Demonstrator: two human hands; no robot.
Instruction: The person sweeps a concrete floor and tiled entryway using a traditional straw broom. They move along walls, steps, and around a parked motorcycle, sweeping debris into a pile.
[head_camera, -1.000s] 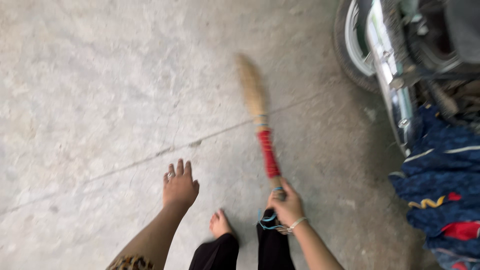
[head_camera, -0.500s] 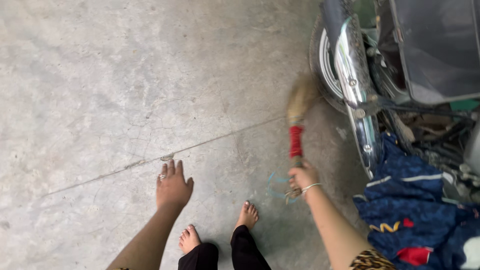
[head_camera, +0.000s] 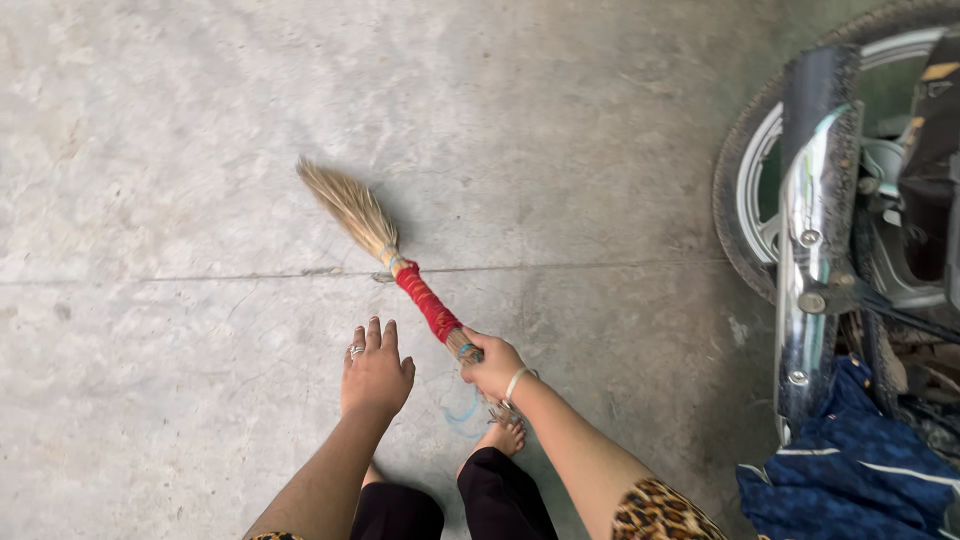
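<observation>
Gripping broom, motorcycle cropped

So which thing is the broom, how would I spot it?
Start at the motorbike wheel on the right and look left across the grey concrete floor. The broom lies slanted over the crack in the floor, its end gripped in the right hand. Nothing else has its straw-coloured bristles and bright red wrapped handle.

Open concrete floor left; motorcycle right.
</observation>
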